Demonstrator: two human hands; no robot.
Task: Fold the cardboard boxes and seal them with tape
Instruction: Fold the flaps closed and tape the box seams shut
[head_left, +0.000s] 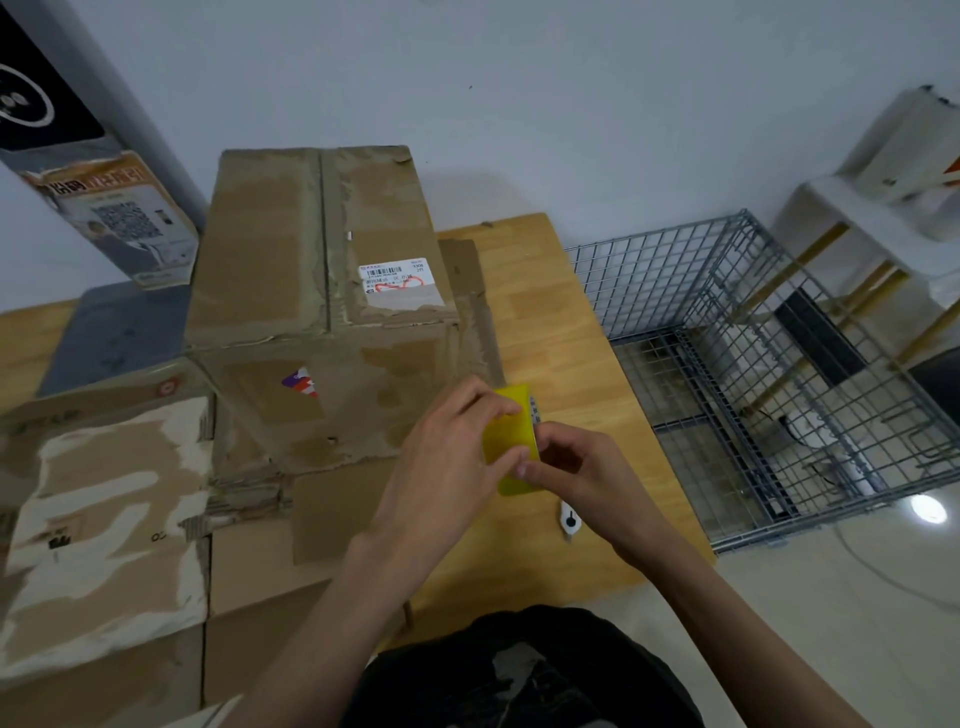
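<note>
Cardboard box (322, 291) with barcode label (396, 275), digits "9308", red scribble

Glossy, seemingly plastic tape roll (511, 441)

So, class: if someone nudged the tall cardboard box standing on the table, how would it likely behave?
The tall cardboard box stands upright on a pile of flattened cardboard, so it may tip rather than slide. Its top seam looks closed but its skin is torn and worn, so the walls probably flex. It is likely light for its size, though its contents cannot be seen.
</note>
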